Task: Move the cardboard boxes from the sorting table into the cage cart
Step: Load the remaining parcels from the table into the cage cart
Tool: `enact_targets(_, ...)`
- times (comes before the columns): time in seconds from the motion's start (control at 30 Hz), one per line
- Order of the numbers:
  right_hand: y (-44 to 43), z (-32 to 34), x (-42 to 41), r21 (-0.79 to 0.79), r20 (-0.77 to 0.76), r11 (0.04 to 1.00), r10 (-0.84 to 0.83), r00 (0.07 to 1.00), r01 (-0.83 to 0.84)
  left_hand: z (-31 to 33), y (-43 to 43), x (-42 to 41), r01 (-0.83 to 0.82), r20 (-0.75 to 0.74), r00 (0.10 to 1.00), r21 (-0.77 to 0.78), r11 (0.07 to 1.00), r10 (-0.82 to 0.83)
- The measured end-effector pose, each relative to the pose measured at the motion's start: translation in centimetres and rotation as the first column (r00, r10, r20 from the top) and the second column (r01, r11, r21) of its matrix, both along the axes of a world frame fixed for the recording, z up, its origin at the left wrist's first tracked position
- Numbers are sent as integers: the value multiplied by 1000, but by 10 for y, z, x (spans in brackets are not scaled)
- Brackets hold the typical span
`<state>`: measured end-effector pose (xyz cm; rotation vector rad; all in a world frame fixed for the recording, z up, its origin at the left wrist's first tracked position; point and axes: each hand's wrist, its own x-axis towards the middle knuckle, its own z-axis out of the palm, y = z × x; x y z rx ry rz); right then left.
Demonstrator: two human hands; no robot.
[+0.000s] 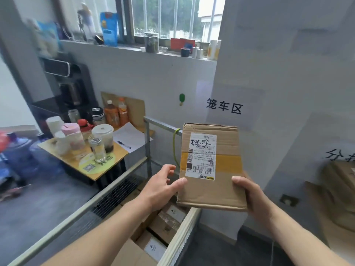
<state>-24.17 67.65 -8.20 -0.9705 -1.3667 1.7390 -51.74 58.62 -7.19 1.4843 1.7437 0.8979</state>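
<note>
You held the cardboard box in the air above the cage cart, clear of the stacked boxes inside it. Your right hand pinched the box's near right edge, thumb on top and fingers hidden beneath. Your left hand was spread loosely, with only the thumb touching the left edge. Risk noted: with one hand bearing the load off-centre, the box could tilt, slip and land askew on the stacked boxes or strike the cart's rail.
</note>
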Motion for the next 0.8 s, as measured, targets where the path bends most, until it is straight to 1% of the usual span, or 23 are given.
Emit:
enact_targets(0.17,38,0,-44,34,-15,989,144,989,-144,-3,3,-29,-147,31,989,8,989,147)
enact_targets(0.23,52,0,-60,27,-30,978,210,977,-209,-4,5,-37,-223,16,975,2,975,223)
enact_targets(0.4,87,-3,-93,8,-36,936,352,935,-352,-10,11,-50,-381,-132,916,11,924,379)
enact_targets(0.5,104,-7,-109,-6,-42,897,442,896,-443,-16,15,-53,-466,-189,867,20,884,461)
enact_targets(0.7,129,-30,-136,-50,-46,819,570,820,-572,-27,7,-53,-576,-212,797,12,817,565)
enact_targets(0.8,132,-46,-155,-93,-53,793,600,798,-603,-37,-2,-58,-609,-209,776,-2,793,595)
